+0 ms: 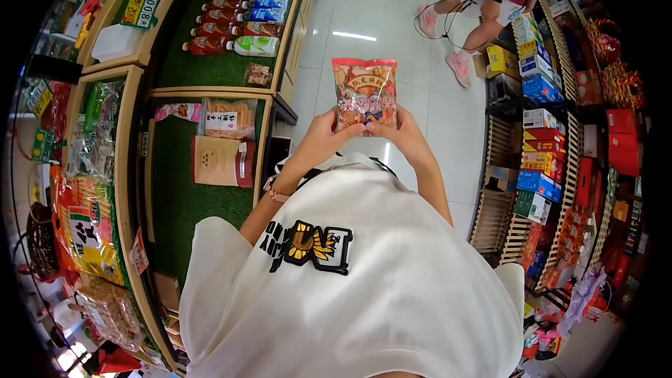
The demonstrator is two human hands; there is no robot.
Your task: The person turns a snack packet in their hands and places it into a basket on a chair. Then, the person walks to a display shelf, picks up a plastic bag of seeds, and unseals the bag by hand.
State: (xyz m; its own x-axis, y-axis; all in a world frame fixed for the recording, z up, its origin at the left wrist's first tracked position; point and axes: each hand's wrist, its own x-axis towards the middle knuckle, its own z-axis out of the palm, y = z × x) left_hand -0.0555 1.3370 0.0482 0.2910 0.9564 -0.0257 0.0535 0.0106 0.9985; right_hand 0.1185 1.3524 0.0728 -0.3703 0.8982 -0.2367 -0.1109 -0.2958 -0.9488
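Note:
A red and orange printed snack bag [365,94] is held upright in front of my chest, above the tiled floor. My left hand [327,131] grips its lower left side, and my right hand [402,134] grips its lower right side. Both thumbs lie across the bottom front of the bag, their tips almost meeting. Most of the other fingers are hidden behind it. To the left, a green-lined display shelf holds a brown paper package [222,161], a clear bag of stick-shaped snacks [229,119] and a small pink packet [178,112].
Several bottled drinks [238,17] lie in rows on the upper left shelf. Boxes [540,154] fill slatted racks [495,143] on the right. Another person [483,14] stands ahead on the pale tiled floor [332,49], near dark cables. Packaged foods [87,224] line the far left.

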